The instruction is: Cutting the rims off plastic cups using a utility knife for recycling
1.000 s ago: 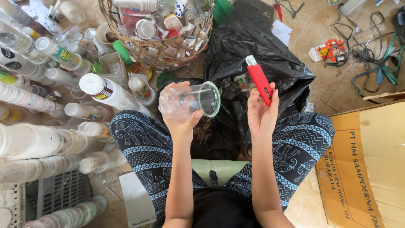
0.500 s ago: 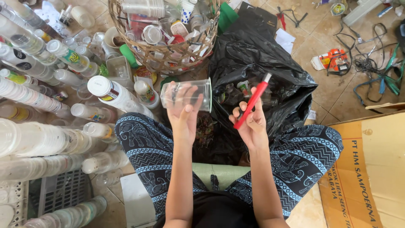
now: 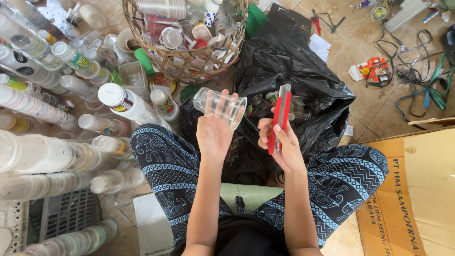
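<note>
Stacked clear cups point(image 3: 42, 156) lie far left. The left hand point(image 3: 214, 135) grips 1 clear plastic cup point(image 3: 220, 105) on its side, above the black bag point(image 3: 303, 90). Just beside it, the right hand point(image 3: 280, 142) clasps a red utility knife point(image 3: 280, 118) upright.

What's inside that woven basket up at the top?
The woven basket holds a jumble of clear and white plastic cups and lids, some red. Whatever lies deeper is covered by that top layer.
</note>
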